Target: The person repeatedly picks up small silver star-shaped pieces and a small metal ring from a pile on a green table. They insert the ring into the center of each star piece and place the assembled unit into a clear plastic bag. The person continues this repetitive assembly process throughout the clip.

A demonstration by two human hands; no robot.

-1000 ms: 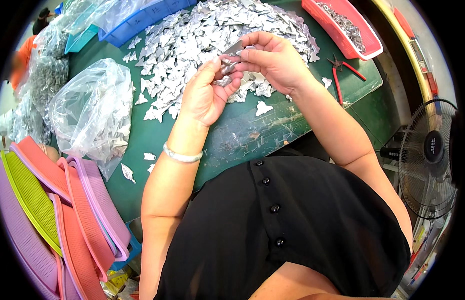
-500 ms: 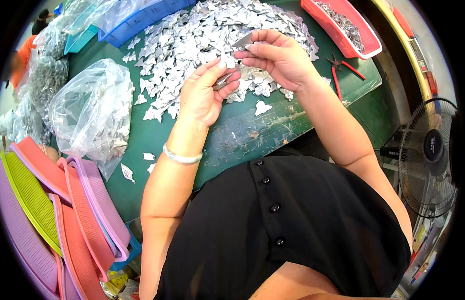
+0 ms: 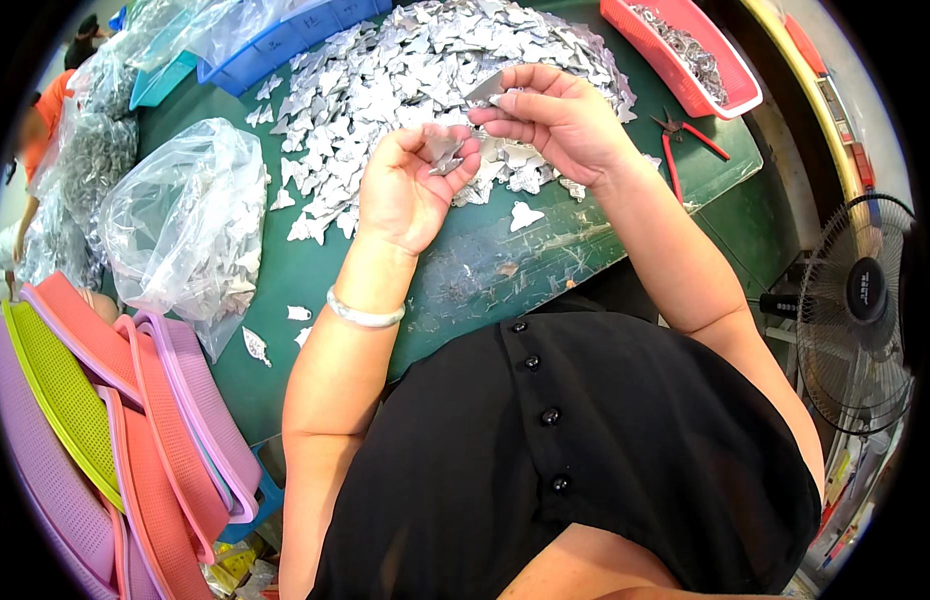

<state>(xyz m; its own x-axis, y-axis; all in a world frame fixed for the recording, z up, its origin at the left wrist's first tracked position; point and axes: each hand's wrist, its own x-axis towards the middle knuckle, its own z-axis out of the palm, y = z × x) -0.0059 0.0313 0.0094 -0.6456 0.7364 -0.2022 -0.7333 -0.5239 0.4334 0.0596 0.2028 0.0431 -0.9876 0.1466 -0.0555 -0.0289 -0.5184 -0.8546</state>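
The left hand [image 3: 405, 195] is half open, palm turned up, its fingers curled loosely around small metal pieces [image 3: 443, 155]; I cannot tell how many. The right hand [image 3: 580, 125] is closed in a pinch, thumb against fingers, on a flat grey piece [image 3: 484, 89]. Both hands are above the near edge of the big pile [image 3: 385, 100] of metal pieces on the green worktop [image 3: 465, 290], close together but apart.

To handle these well, I would grip each thin piece by its edge, keep the left fingers curled enough that nothing slides out, and stay low over the pile so a dropped piece lands there, not by the stray piece [image 3: 526, 216] nearer the body.

Compared with 0.5 seconds ago, the left thumb has moved off the fingertips and the palm has opened; the right pinch looks much the same. At far left, the co-worker's [image 3: 53, 105] bare arm now shows.
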